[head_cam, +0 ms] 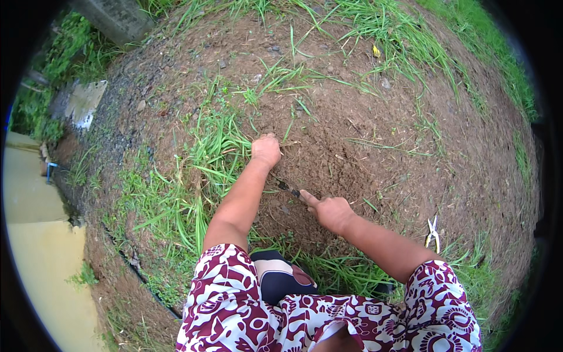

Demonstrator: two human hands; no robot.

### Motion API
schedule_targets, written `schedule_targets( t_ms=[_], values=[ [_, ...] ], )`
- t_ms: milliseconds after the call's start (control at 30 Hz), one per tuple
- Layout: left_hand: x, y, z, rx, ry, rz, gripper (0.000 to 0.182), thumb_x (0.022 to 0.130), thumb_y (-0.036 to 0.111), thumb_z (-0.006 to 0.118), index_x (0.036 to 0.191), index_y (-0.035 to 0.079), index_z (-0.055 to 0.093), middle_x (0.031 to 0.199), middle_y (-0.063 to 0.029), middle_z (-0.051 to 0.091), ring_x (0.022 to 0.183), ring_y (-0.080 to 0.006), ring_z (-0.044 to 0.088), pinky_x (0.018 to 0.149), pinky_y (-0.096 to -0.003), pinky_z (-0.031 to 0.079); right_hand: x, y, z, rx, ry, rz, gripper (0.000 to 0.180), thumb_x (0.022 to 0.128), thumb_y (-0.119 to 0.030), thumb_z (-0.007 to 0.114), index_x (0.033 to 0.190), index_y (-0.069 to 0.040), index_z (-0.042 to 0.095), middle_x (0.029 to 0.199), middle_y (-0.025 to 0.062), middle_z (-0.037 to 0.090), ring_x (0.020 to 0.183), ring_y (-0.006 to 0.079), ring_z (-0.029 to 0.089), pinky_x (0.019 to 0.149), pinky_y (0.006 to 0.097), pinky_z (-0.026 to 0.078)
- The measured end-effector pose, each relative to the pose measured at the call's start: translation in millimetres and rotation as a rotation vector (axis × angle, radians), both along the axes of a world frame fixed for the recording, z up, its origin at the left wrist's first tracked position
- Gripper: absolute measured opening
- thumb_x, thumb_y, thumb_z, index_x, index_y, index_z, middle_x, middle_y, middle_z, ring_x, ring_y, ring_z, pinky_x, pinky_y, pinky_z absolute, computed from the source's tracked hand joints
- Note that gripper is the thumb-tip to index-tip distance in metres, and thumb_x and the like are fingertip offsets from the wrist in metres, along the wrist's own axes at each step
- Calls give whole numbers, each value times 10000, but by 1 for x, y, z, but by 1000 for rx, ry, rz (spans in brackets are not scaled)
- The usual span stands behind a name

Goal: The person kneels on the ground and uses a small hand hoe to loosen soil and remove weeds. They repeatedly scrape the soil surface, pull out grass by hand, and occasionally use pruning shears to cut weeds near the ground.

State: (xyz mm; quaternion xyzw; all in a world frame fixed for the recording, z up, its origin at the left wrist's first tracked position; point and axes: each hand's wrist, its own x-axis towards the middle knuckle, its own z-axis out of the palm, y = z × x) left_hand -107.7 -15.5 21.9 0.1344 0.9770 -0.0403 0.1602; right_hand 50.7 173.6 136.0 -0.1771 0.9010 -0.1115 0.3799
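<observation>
My left hand [266,150] is closed low over the soil at the right edge of a clump of long green grass [220,145]; its fingers are mostly hidden, and a few blades show beside them. My right hand [330,212] grips a dark, soil-covered hand tool [288,188], with the index finger stretched along it. The tool points up and left toward the ground just below my left hand. Its type cannot be told, as the handle is inside my fist. Loose brown soil [347,167] lies to the right of both hands.
Light-handled pruning shears [433,233] lie on the ground to the right, blades pointing up. A black hose or pipe [140,277] runs along the lower left near a yellowish wall [44,264]. A concrete post [116,20] stands at the upper left. Cut grass [396,35] lies at the top.
</observation>
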Motion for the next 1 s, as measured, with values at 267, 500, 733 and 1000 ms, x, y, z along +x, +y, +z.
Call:
schedule_targets(
  t_ms=[267,500,733,1000],
  values=[
    [-58,-36,-13,943,-35,755,327,727,176,625,950,-59,669,935,-254,659,905,-346,645,802,-398,486,55,88,10,-17,104,-372,434,926,-369,491,1335,-229,454,1158,156,608,1066,325,579,928,445,440],
    [-106,-44,-78,1206,-205,1043,405,822,176,588,1148,-64,581,1121,-176,603,1006,-266,537,849,-402,433,126,251,-23,299,492,-1199,283,851,-308,612,1082,-151,662,1197,160,537,1163,320,483,964,463,390],
    [-125,-66,-110,1279,-259,1140,495,847,200,595,1279,-24,500,1264,-179,506,1128,-303,480,962,-457,381,216,332,-64,611,-21,-1467,973,733,-598,665,1486,-235,169,1495,133,249,1361,315,276,1091,464,271],
    [-83,-48,-64,1171,-268,1138,468,854,208,586,1221,-73,512,1214,-205,535,1055,-310,514,901,-436,411,213,368,-106,639,-169,-1418,1092,707,-458,738,1498,-254,13,1556,85,120,1399,304,225,1111,465,249]
  ],
)
